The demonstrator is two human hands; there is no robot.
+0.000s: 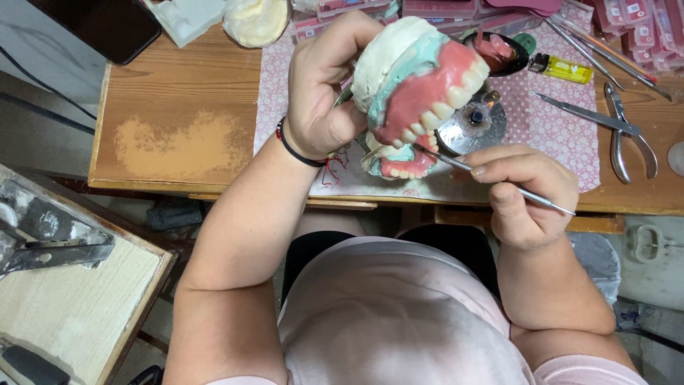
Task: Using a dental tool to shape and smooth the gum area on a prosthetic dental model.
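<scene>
My left hand (324,89) grips a white plaster cast carrying a denture (420,82) with pink wax gums and white teeth, held up above the table. My right hand (524,192) pinches a thin metal carving tool (491,178); its tip touches the lower teeth of the denture. A second pink denture part (399,165) on a teal base lies just under the held one.
A wooden table (178,107) has a pink patterned mat (556,128). A small metal burner (474,121), a spoon with pink wax (499,51), a yellow lighter (563,68), pliers (623,135) and metal instruments (577,110) lie at right. A dark phone (107,25) sits far left.
</scene>
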